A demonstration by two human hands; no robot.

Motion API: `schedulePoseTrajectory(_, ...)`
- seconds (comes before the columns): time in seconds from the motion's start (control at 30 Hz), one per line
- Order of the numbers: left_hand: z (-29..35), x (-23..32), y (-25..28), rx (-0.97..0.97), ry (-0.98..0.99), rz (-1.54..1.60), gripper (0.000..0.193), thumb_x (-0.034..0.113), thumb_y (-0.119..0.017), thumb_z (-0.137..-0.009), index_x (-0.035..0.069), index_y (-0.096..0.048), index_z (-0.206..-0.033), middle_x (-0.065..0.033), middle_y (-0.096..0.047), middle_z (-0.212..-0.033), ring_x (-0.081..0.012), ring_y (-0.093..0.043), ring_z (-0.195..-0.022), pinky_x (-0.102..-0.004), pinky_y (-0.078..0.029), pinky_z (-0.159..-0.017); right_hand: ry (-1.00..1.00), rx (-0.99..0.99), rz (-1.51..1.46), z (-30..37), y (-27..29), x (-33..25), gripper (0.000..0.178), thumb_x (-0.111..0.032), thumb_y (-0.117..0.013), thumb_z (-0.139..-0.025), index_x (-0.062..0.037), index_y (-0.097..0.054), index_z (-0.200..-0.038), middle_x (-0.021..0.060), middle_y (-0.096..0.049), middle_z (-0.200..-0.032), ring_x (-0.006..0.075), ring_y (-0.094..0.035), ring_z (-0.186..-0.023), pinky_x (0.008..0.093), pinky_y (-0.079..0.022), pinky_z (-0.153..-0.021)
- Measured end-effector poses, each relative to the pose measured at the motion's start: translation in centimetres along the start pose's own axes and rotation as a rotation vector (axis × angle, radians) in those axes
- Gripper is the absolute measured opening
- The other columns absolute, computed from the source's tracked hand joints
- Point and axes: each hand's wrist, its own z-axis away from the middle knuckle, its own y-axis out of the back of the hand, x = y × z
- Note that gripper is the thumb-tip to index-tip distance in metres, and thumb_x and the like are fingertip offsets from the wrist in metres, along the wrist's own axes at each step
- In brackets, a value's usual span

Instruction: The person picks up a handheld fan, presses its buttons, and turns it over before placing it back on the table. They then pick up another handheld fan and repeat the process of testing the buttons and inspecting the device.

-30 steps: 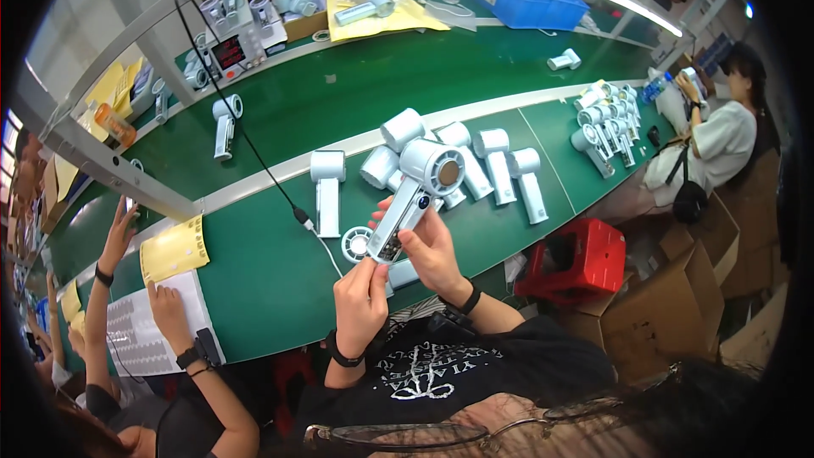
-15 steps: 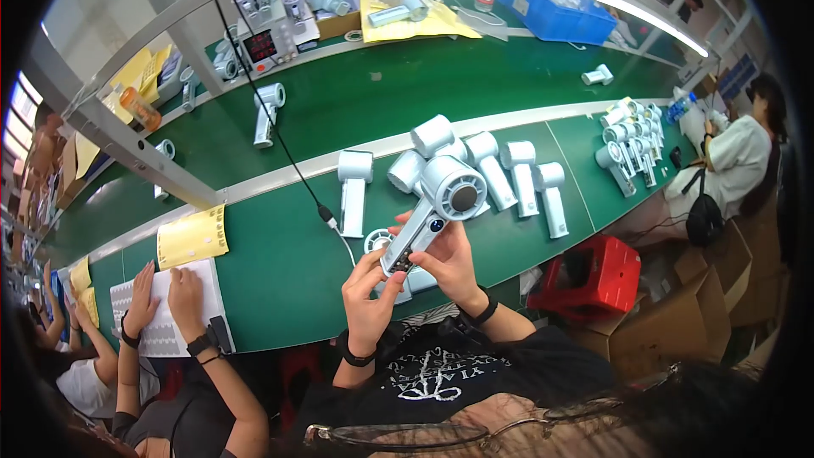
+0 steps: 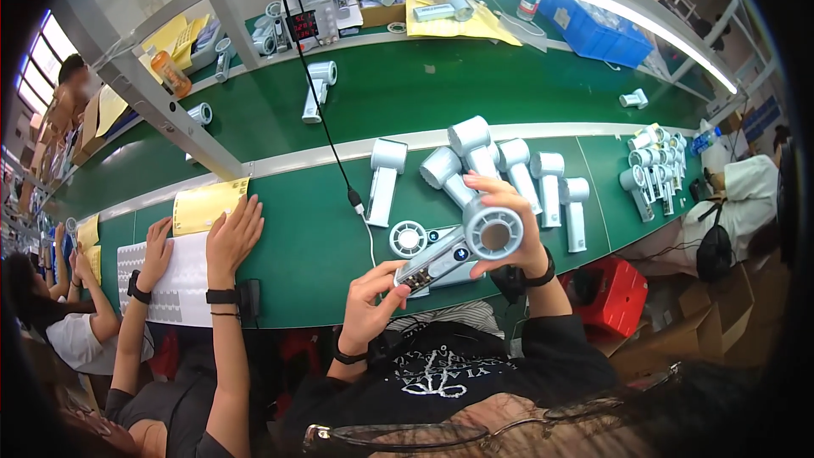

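A light blue handheld fan (image 3: 437, 261) is held slantwise above the near edge of the green table, its round head up and to the right. My left hand (image 3: 369, 314) pinches the lower end of its handle, where small parts show in an opening. My right hand (image 3: 521, 225) is wrapped around the round head, fingers over the top and thumb below. Beneath it lies another fan, its round grille (image 3: 409, 239) showing and the rest partly covered. Just beyond my hands stand several more fans (image 3: 550, 189), heads away from me.
A black cable (image 3: 339, 165) hangs down to the table, joined to a white lead. On my left a co-worker's hands (image 3: 233, 242) rest by a white sheet and yellow paper (image 3: 203, 208). More fans (image 3: 649, 170) cluster at right, above a red stool (image 3: 610, 293).
My right hand has moved from the handle up to the fan's head, and the fan has tilted lower to the right. The co-worker's hands have moved up the sheet. The whole view has shifted.
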Motion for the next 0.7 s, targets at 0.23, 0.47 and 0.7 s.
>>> schedulePoseTrajectory(0.23, -0.3, 1.2, -0.7, 0.09, -0.144, -0.079, 0.044, 0.023, -0.038, -0.1, -0.009, -0.06, -0.081, -0.0175, -0.051, -0.119, -0.0162, -0.055, -0.084, -0.0245, -0.041, -0.063, 0.195, 0.051, 0.051, 0.3, -0.4, 0.1, 0.075, -0.032, -0.089, -0.06, -0.0052, -0.043, -0.113, 0.0206, -0.062, -0.109, 0.0354, -0.059, -0.107, 0.0613, -0.031, -0.102)
schedulePoseTrajectory(0.47, -0.1, 1.5, -0.7, 0.177, -0.197, -0.179, 0.044, 0.022, -0.035, -0.101, -0.006, -0.052, -0.071, -0.0152, -0.045, -0.114, -0.018, -0.052, -0.094, -0.0241, -0.039, -0.064, 0.151, 0.053, 0.033, 0.9, -0.8, -0.7, 0.078, -0.036, -0.086, -0.064, -0.0056, -0.037, -0.116, 0.0195, -0.06, -0.101, 0.0311, -0.061, -0.097, 0.0595, -0.041, -0.095)
schedulePoseTrajectory(0.7, 0.2, 1.2, -0.6, 0.205, -0.221, -0.213, 0.042, 0.02, -0.035, -0.1, -0.005, -0.05, -0.07, -0.0131, -0.045, -0.108, -0.0157, -0.049, -0.085, -0.024, -0.036, -0.063, 0.171, 0.084, 0.045, 1.1, -1.2, -1.1, 0.081, -0.033, -0.086, -0.064, -0.005, -0.034, -0.119, 0.0183, -0.059, -0.099, 0.0302, -0.061, -0.092, 0.0524, -0.048, -0.086)
